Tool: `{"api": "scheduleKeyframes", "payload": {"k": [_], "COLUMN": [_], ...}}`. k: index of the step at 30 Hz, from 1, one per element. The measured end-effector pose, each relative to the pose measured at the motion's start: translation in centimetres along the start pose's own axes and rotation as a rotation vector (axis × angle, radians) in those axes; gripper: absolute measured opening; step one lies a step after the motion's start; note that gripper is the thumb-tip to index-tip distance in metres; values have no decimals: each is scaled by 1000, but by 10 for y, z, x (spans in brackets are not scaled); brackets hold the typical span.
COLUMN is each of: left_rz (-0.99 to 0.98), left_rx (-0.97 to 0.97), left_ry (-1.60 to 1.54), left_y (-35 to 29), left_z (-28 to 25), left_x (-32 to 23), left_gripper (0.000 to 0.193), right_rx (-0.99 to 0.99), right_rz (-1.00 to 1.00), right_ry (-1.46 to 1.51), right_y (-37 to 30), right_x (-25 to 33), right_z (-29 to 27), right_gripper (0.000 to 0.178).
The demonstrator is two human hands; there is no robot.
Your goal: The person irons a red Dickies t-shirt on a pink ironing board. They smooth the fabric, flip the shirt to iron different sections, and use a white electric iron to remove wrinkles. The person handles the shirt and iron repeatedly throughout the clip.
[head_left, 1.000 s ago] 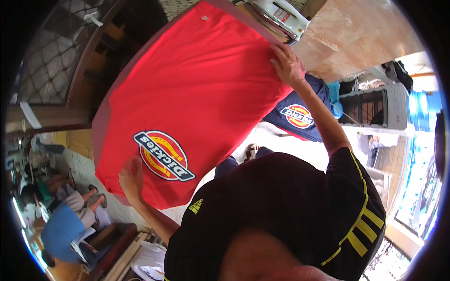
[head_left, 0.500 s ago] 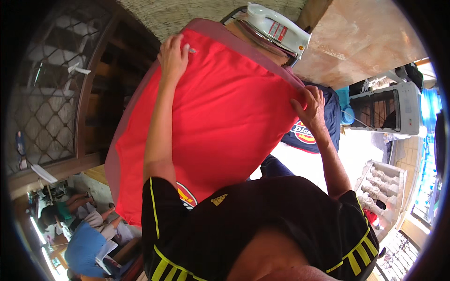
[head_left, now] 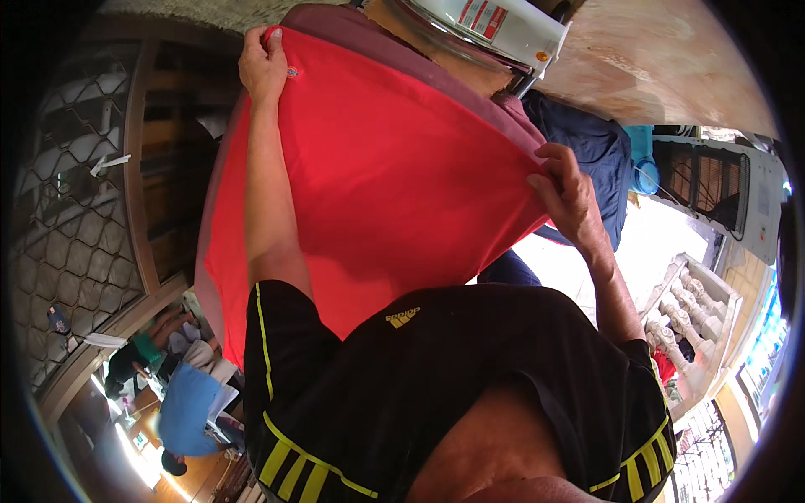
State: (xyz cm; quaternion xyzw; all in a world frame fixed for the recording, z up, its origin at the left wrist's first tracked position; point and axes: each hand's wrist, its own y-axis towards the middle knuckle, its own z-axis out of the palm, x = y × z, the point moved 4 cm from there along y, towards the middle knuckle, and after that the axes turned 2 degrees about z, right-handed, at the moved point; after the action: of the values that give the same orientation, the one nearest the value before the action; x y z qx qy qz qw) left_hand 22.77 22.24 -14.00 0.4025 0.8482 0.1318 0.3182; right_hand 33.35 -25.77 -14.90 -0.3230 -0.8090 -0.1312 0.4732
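Note:
A bright red garment (head_left: 377, 184), probably a shirt, is spread over a padded board with a dusky mauve cover (head_left: 335, 23). My left hand (head_left: 263, 71) grips its far left corner, fingers closed on the cloth, beside a small label (head_left: 292, 73). At the garment's right edge, my right hand (head_left: 572, 197) pinches the fabric between thumb and fingers. Between my hands the cloth is stretched nearly smooth. Its near end is hidden behind my torso and left arm.
A white iron (head_left: 511, 29) rests on a stand at the board's far right end. Dark navy cloth (head_left: 587, 155) hangs beyond my right hand. A latticed window (head_left: 80, 184) lies on the left; a person in blue (head_left: 189, 411) is at lower left. White balusters (head_left: 683, 314) stand at right.
My left hand has moved left and away, drawing the garment's corner outward. My right hand has moved slightly right with the edge. The cloth looks tauter, with fewer creases.

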Motion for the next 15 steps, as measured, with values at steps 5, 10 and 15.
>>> {"api": "scheduleKeyframes", "payload": {"k": [5,10,15], "left_rz": [60,63,125], "left_rx": [-22,-76,-149], "left_ry": [33,-72,259], "left_y": [2,-4,-51], "left_z": [4,-7,-29], "left_x": [7,-24,-46], "left_gripper": [35,22,55], "right_rx": [48,-28,-64], "right_rz": [-69,-658,-898], "right_ry": [-354,-150,-501], "right_y": [18,82,158], "right_x": [23,77,103], "right_z": [-3,66,162], "right_gripper": [39,31,41]}}
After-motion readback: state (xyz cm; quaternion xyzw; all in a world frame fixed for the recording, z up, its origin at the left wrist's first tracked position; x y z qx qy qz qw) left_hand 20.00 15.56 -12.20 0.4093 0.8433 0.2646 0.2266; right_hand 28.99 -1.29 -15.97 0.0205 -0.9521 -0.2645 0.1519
